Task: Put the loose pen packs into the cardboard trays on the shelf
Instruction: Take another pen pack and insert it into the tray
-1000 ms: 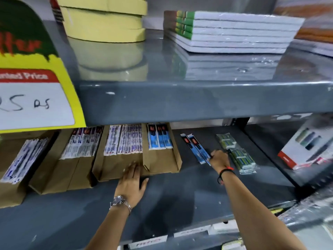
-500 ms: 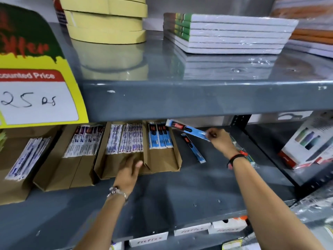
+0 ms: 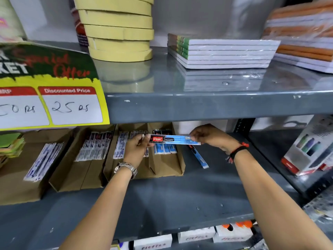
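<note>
A blue pen pack (image 3: 177, 140) with a red label is held level between both hands, just above the right cardboard tray (image 3: 166, 166). My left hand (image 3: 135, 150) pinches its left end and my right hand (image 3: 210, 137) pinches its right end. That tray holds matching blue packs (image 3: 164, 148). A second loose blue pack (image 3: 199, 157) lies on the grey shelf (image 3: 180, 199) right of the tray. Trays further left (image 3: 79, 170) hold white and blue packs.
The upper shelf's front edge (image 3: 198, 107) hangs low over the trays. A yellow price sign (image 3: 54, 103) covers the left. Tape rolls (image 3: 117, 31) and notebooks (image 3: 221, 53) sit above. A boxed product (image 3: 311, 147) stands at the right.
My right hand lifted one loose pack off the shelf and carried it left over the tray. My left hand left the tray's front and took hold of the pack's other end.
</note>
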A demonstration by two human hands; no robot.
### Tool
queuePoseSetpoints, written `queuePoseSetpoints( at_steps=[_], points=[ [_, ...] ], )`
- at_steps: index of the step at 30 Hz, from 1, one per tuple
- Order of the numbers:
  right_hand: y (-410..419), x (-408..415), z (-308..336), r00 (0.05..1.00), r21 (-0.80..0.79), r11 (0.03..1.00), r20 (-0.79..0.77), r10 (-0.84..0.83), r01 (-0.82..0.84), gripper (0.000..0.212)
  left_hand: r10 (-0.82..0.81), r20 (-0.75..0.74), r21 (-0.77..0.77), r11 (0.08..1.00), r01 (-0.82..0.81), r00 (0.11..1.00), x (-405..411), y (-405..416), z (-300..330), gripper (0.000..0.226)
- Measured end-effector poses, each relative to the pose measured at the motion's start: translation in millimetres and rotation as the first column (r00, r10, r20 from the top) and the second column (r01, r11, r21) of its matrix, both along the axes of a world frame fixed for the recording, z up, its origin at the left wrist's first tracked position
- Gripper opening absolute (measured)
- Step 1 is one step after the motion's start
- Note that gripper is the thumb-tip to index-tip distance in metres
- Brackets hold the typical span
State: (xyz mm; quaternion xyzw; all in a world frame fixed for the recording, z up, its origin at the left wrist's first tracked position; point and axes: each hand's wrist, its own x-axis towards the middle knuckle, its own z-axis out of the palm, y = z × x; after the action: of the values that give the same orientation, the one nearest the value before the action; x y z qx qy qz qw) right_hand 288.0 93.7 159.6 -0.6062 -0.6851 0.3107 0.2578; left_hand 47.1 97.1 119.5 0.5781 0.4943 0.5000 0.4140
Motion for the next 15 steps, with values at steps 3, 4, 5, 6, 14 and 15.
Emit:
queuePoseSetpoints(
  at_steps=[3,4,5,6,14,15],
  points=[
    [-5.1,-3.4,-8.9,0.978,-0.065,0.996,-0.197,-0.070,0.058,0.016,0.072,-0.042,-0.013,0.997,-0.073,0.996,-1.9,-4.6,-11.7,0.023],
    [-5.2,-7.0,-14.2,0.941,-0.076,0.991,-0.313,-0.131,0.113,0.020,0.119,-0.110,-0.027,0.992,-0.123,0.987,-5.2,-6.6,-20.6,0.031],
    [-4.1,-11.7,-21.5,0.877,-0.097,0.980,-0.438,-0.197,0.172,0.029,0.142,-0.213,-0.045,0.987,-0.155,0.967,-9.6,-9.5,-32.3,0.038],
    [-2.3,-17.5,-29.9,0.806,-0.128,0.966,-0.534,-0.257,0.223,0.036,0.122,-0.337,-0.066,0.986,-0.153,0.933,-14.1,-12.9,-45.4,0.044],
    [42.9,-84.3,-98.0,0.734,-0.209,0.843,-0.417,-0.535,0.495,0.027,-0.126,-0.864,-0.096,0.992,0.086,0.487,-24.8,-25.0,-125.3,0.086],
    [49.4,-90.1,-102.7,0.728,-0.206,0.826,-0.396,-0.561,0.525,0.026,-0.132,-0.876,-0.092,0.990,0.106,0.465,-25.0,-25.8,-131.4,0.085]
  ],
)
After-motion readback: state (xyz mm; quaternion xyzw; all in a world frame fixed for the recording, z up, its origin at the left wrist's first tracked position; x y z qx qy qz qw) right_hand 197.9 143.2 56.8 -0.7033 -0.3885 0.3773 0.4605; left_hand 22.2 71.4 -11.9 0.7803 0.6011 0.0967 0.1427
